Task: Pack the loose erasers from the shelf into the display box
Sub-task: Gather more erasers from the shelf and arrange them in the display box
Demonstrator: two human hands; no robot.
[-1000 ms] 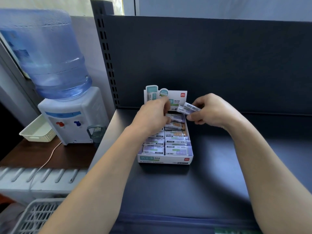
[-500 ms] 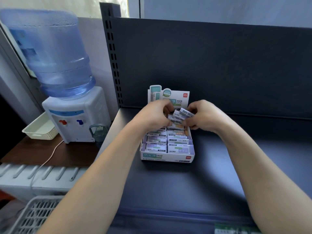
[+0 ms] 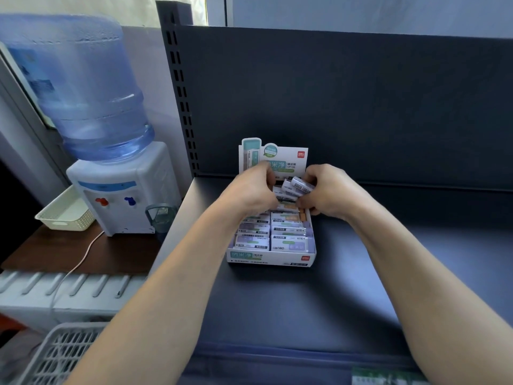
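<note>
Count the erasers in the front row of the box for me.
2. One eraser lies at the front left, the other at the front right, side by side behind the box's front wall. Rows farther back are partly hidden under the left hand and right hand.

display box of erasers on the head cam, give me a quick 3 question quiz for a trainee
1. True or false: the display box stands on the dark shelf.
2. Pick one: the right hand holds A) loose erasers, B) a pen, C) nothing.
3. In a word or two: what appliance stands left of the shelf?

Key: 1 true. 2 A, held over the back end of the box. 3 a water dispenser.
</note>
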